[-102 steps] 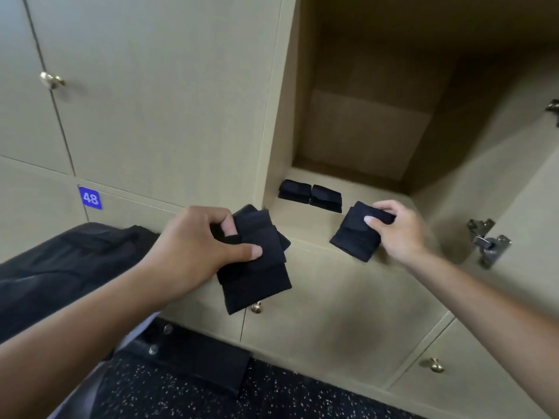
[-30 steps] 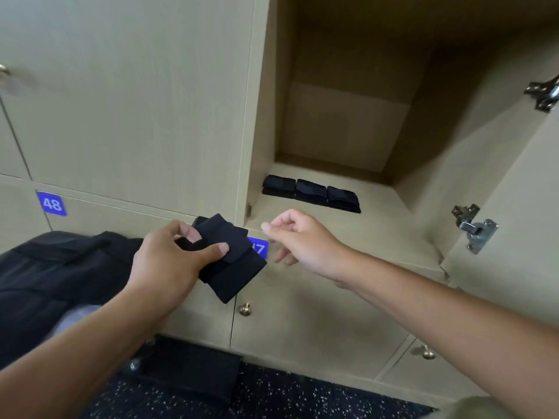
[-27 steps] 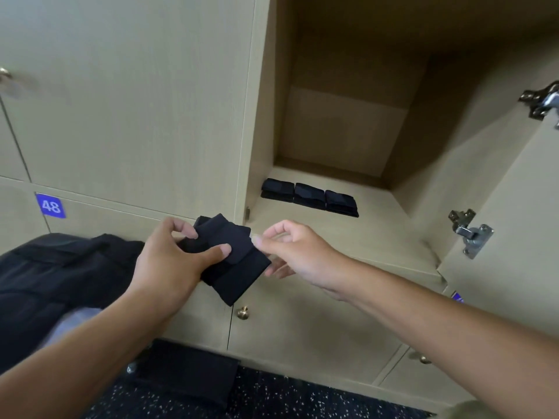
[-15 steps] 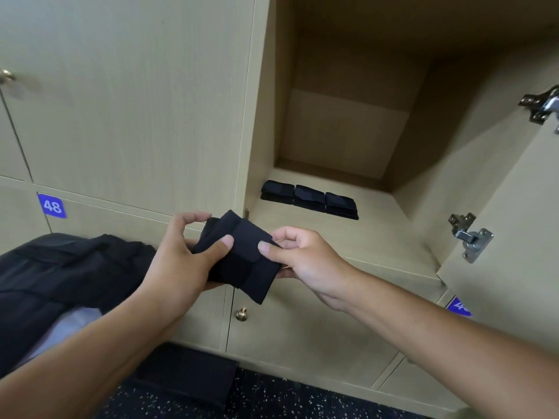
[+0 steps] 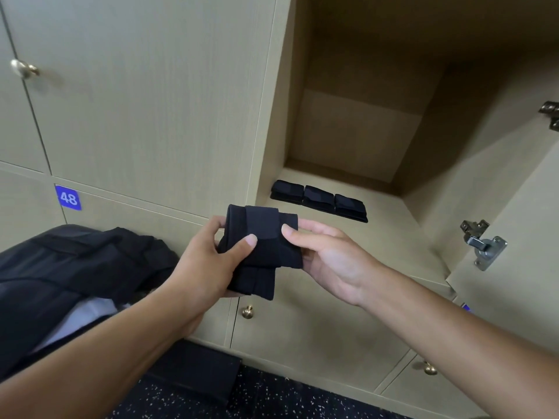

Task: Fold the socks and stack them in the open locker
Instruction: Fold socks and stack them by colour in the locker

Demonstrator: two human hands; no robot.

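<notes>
- Grip, left: my left hand (image 5: pixel 208 264) holds the dark folded socks (image 5: pixel 261 252) in front of the cabinet, thumb pressed on the front face and fingers curled behind.
- Grip, right: my right hand (image 5: pixel 329 261) pinches the right edge of the same bundle, thumb on top and fingers underneath.
- Position of the item: the bundle is in the air, in front of and below the front lip of the open locker (image 5: pixel 393 237), not yet inside it.
- Already placed: 3 folded pairs (image 5: pixel 319 201) lie in a row on the locker floor, side by side and touching, close to the left wall.
- Risk 1: the bundle looks loosely layered, with a flap hanging below the main fold. In my judgement it could spring open if either thumb lets go before the last fold is set.
- Risk 2: handing over to 1 hand for the reach could let the lower flap slip out, which would mean refolding.
- Risk 3: setting it down carelessly could nudge the row out of line.
- Risk 4: the open door's hinge (image 5: pixel 481 243) projects at the right of the opening; a wide reach could brush my forearm on it.
- Surface: the locker floor is pale, smooth wood-look board, so I expect a soft bundle to slide if pushed.
- Room: a bank of matching lockers with brass knobs, a blue label (image 5: pixel 68 198) reading 48, a dark bag (image 5: pixel 75 273) at my left, and a dark speckled floor (image 5: pixel 272 400) below.
</notes>
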